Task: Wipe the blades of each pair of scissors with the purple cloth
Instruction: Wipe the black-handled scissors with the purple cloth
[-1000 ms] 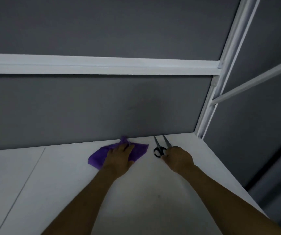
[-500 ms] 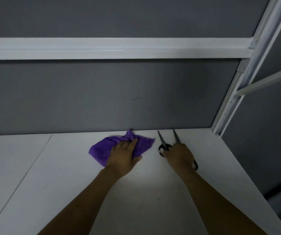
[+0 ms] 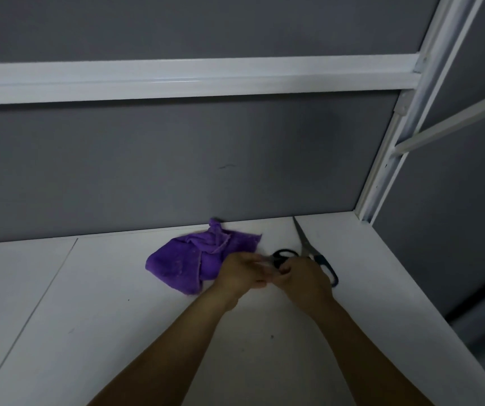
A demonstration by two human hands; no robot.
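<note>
Over the far right part of the white bench (image 3: 118, 332), both hands meet on the black-handled scissors (image 3: 286, 253). The right hand (image 3: 305, 278) has its fingers curled round the handle end, one black loop showing just beyond the knuckles. The left hand (image 3: 240, 272) reaches in at the blade end, but blur hides whether it pinches the blades or only touches them. The purple cloth (image 3: 182, 259) lies crumpled on the bench just left of the left hand, against the far wall, and no hand holds it. A second pair of scissors (image 3: 305, 244) lies flat just right of the hands, tip pointing to the far wall. Scissors are likely light, rigid and slick on the metal, with sharp edges, so they are best held by the handle loops. The cloth looks soft and limp; bunching it in the fingers should let it fold over a blade.
</note>
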